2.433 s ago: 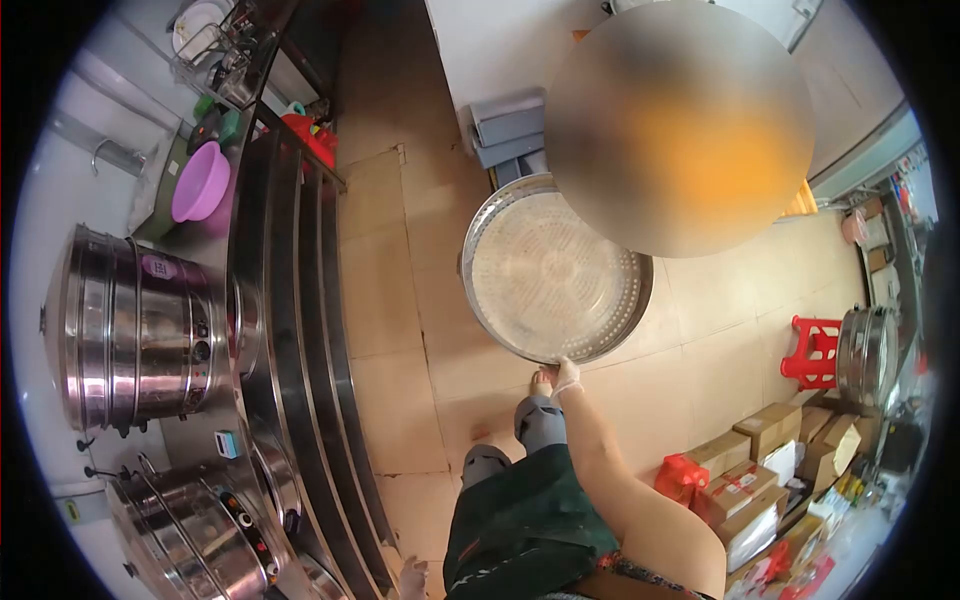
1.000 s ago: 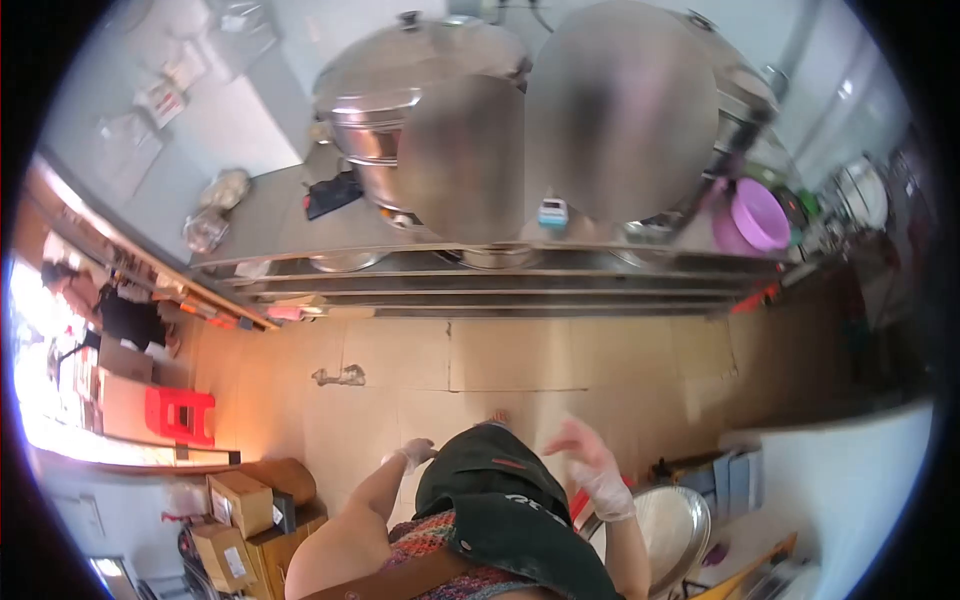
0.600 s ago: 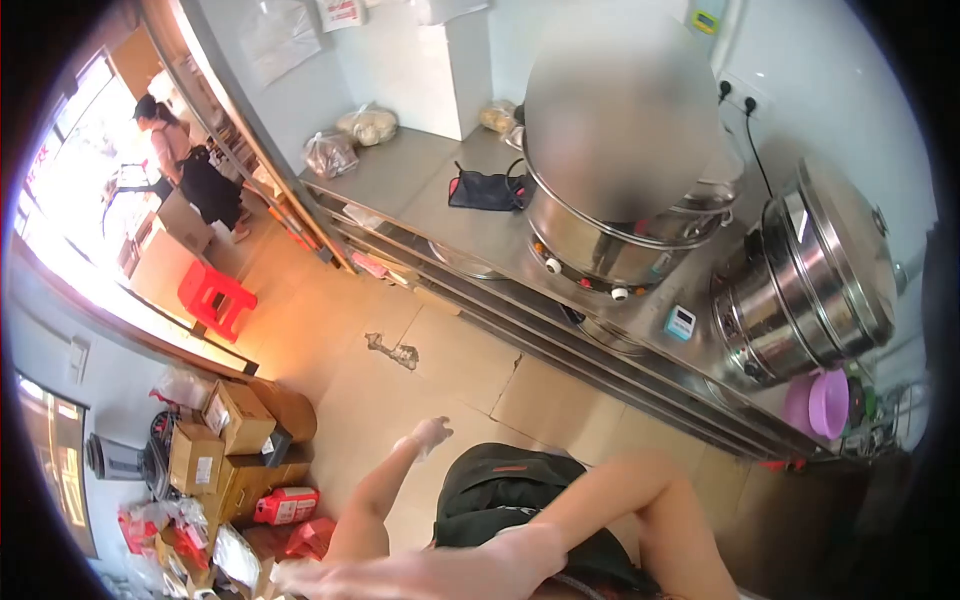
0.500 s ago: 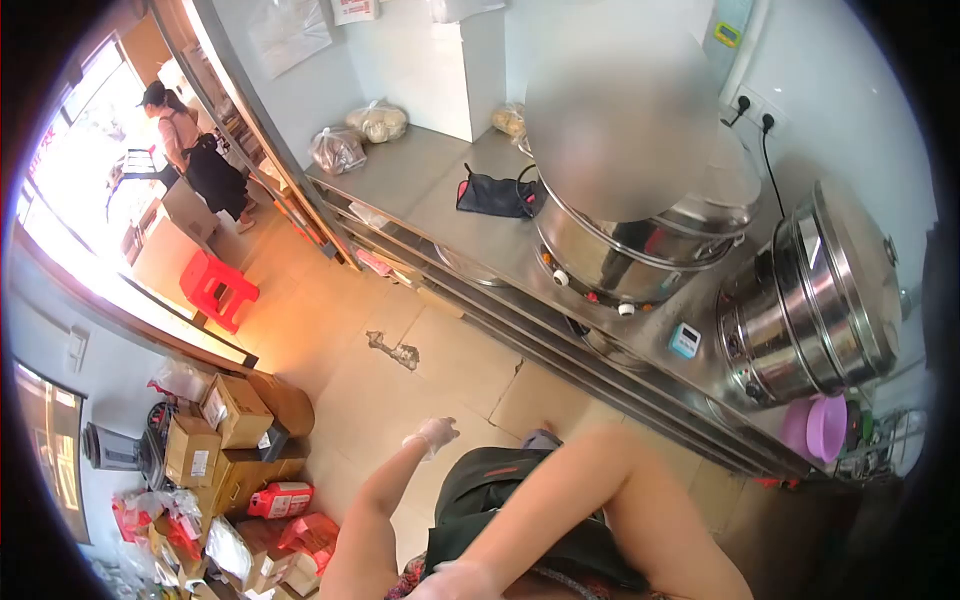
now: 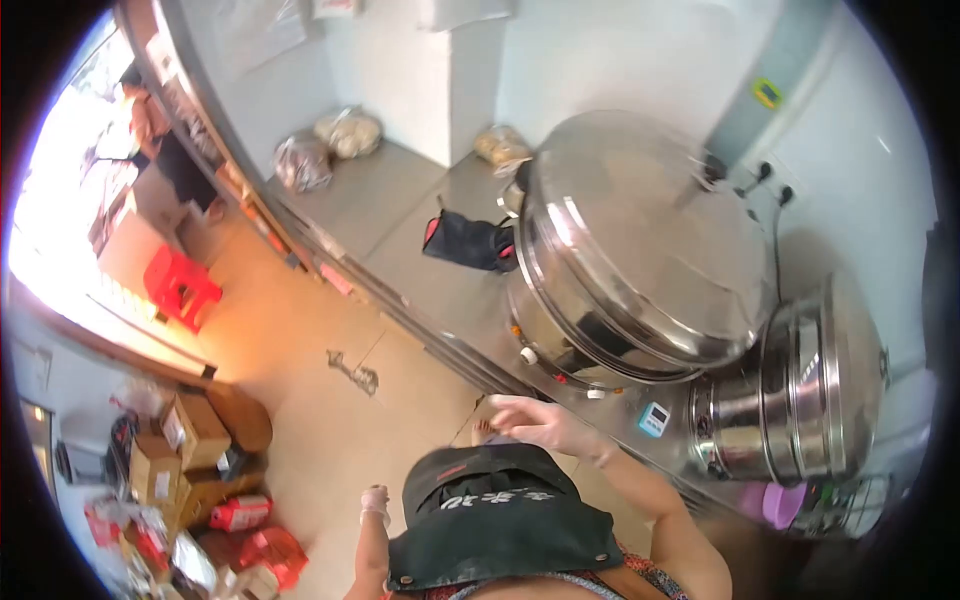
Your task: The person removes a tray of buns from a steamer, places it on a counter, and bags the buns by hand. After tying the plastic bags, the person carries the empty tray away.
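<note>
My right hand (image 5: 545,425), in a thin clear glove, is raised in front of my dark apron (image 5: 490,545), near the counter edge. Its fingers reach loosely to the left and hold nothing visible. Low at my left side is my left hand (image 5: 375,500), also gloved; it is small and seen end-on, so its fingers are hard to make out. The large lidded steel steamer (image 5: 640,240) stands on the counter ahead, beyond my right hand. A blue-and-white timer (image 5: 654,419) sits in front of it. Left of the steamer lies a black cloth mitt-like item (image 5: 465,240) with red lining.
A second steel steamer (image 5: 790,390) stands at the right. Bagged goods (image 5: 348,132) lie at the back of the steel counter (image 5: 390,200). Cardboard boxes (image 5: 197,430) are piled at the lower left. A red stool (image 5: 180,288) and another person (image 5: 165,140) are by the doorway.
My right hand has come up from low against my body to in front of the apron. My left hand has drawn back and down. The large steamer appears nearer, its lid now plainly visible.
</note>
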The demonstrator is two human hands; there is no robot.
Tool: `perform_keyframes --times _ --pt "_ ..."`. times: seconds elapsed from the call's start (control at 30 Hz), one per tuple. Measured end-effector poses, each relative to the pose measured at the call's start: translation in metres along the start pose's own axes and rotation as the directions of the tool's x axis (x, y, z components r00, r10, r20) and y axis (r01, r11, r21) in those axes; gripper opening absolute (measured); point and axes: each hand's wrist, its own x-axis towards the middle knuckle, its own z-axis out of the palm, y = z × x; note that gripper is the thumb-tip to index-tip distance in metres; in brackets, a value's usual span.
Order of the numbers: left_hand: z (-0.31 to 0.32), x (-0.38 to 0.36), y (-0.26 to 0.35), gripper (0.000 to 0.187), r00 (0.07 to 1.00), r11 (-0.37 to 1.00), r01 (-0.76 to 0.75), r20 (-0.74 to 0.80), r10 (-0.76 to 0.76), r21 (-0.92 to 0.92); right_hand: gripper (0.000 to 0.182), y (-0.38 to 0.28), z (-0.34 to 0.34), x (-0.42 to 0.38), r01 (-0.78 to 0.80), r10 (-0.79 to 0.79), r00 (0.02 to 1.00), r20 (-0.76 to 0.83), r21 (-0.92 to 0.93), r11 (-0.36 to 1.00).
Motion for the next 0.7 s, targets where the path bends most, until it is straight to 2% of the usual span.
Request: perform_keyframes --times 0.03,0.13,0.17,0.2,0.23,0.33,0.37,0.43,0.5,0.57,0.67,0.7 --pt "-0.002 -0.005 -0.017 0.022 0.998 0.993 0.065 -0.006 -0.065 -0.094 0.053 0.033 -0.014 -0.003 -0.014 0.015 0.995 -0.095 0.016 1.000" --pt "-0.004 -0.032 -0.051 0.012 0.971 0.911 0.226 0.008 -0.238 -0.344 0.046 0.063 -0.023 -0.008 -0.067 0.113 0.958 -0.264 0.179 0.982" --pt "0.004 -0.037 -0.050 0.012 0.949 0.899 0.261 -0.077 -0.306 -0.351 0.042 0.065 -0.021 -0.005 -0.057 0.123 0.942 -0.311 0.212 0.976" --pt "0.008 -0.040 -0.045 0.014 0.942 0.907 0.278 -0.093 -0.321 -0.317 0.038 0.063 -0.016 0.000 -0.041 0.130 0.923 -0.362 0.244 0.969" --pt "0.009 -0.042 -0.040 0.016 0.948 0.934 0.274 -0.097 -0.302 -0.227 0.035 0.061 -0.011 0.007 -0.018 0.135 0.899 -0.416 0.275 0.961" --pt "-0.003 -0.025 -0.013 0.022 0.983 0.952 0.177 -0.089 -0.159 0.251 0.026 0.057 -0.003 0.036 0.003 0.130 0.876 -0.464 0.275 0.961" --pt "-0.010 -0.011 0.000 0.024 0.987 0.937 0.150 -0.096 -0.126 0.315 0.019 0.050 0.000 0.045 0.027 0.094 0.882 -0.462 0.249 0.968" --pt "-0.026 0.021 0.026 0.028 0.988 0.964 0.096 -0.141 -0.062 0.247 0.017 0.050 -0.001 0.058 -0.003 0.120 0.888 -0.443 0.255 0.967" --pt "-0.040 0.064 0.042 0.038 0.972 0.999 -0.030 -0.233 0.039 0.042 0.016 0.055 0.000 0.070 -0.042 0.152 0.878 -0.454 0.244 0.969" --pt "-0.069 0.099 0.064 0.045 0.934 0.900 -0.242 -0.163 0.317 0.363 0.015 0.058 -0.001 0.078 -0.090 0.188 0.843 -0.504 0.212 0.973" --pt "-0.078 0.088 0.116 0.049 0.885 0.936 -0.314 -0.309 0.348 0.158 0.015 0.079 -0.004 0.082 -0.107 0.232 0.806 -0.545 0.252 0.962" --pt "-0.078 0.067 0.136 0.052 0.892 0.943 -0.311 -0.308 0.332 0.114 0.017 0.085 -0.002 0.083 -0.127 0.248 0.794 -0.555 0.247 0.961"
